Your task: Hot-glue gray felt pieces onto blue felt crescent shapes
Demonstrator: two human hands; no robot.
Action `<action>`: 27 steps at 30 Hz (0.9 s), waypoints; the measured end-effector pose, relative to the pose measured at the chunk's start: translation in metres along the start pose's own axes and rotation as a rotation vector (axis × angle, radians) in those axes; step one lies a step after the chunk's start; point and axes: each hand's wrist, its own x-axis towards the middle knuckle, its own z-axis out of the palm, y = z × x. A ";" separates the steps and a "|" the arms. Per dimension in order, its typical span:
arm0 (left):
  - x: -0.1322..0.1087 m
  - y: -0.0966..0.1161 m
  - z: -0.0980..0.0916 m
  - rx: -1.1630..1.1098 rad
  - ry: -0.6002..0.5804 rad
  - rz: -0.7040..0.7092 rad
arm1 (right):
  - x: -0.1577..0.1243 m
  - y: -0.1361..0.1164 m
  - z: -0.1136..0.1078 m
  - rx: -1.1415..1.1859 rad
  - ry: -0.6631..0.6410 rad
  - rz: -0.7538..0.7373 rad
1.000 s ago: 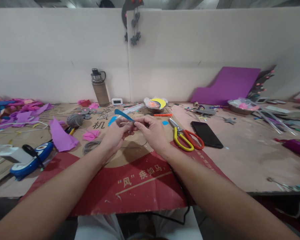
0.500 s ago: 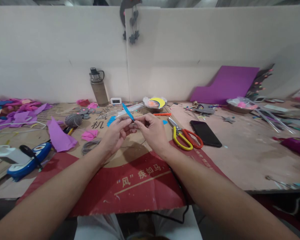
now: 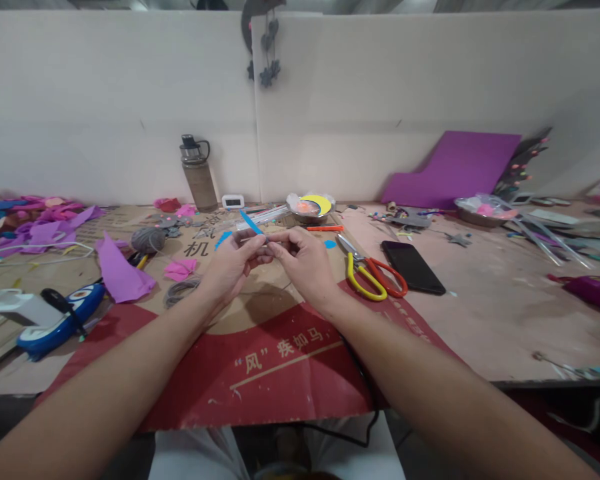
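Note:
Both my hands meet above the middle of the cardboard sheet (image 3: 280,360). My left hand (image 3: 230,267) pinches a small curved blue felt piece (image 3: 251,222) that sticks up from its fingertips. My right hand (image 3: 305,260) is closed in a pinch right against the left fingertips, gripping something thin that I cannot make out. A coil of grey string (image 3: 180,291) lies just left of my left wrist. Small blue scraps (image 3: 223,238) lie on the cardboard behind my hands.
Yellow and red scissors (image 3: 373,277) and a black phone (image 3: 413,268) lie right of my hands. A water bottle (image 3: 199,175) and a metal bowl (image 3: 311,207) stand at the back. Purple and pink felt scraps (image 3: 123,270) and a blue glue gun (image 3: 60,320) sit at left.
The blue felt piece has turned from lying broad and flat to standing narrower above my left fingertips. Both hands stay pinched together in nearly the same spot.

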 end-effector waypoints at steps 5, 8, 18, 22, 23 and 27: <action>0.004 0.003 -0.005 0.054 -0.014 0.057 | 0.001 -0.003 0.000 0.062 -0.041 0.041; 0.007 0.009 -0.010 0.146 -0.008 0.124 | 0.001 -0.003 0.001 0.082 -0.061 0.046; 0.014 0.023 -0.026 0.422 0.056 0.226 | 0.005 0.002 -0.005 0.019 -0.188 0.023; 0.019 0.027 -0.031 0.330 0.073 0.237 | 0.015 0.008 -0.018 -0.178 -0.300 0.121; 0.020 0.028 -0.031 0.309 0.068 0.245 | 0.017 0.011 -0.021 -0.244 -0.273 0.137; 0.020 0.033 -0.031 0.251 0.031 0.259 | 0.019 0.029 -0.031 -0.512 -0.152 0.190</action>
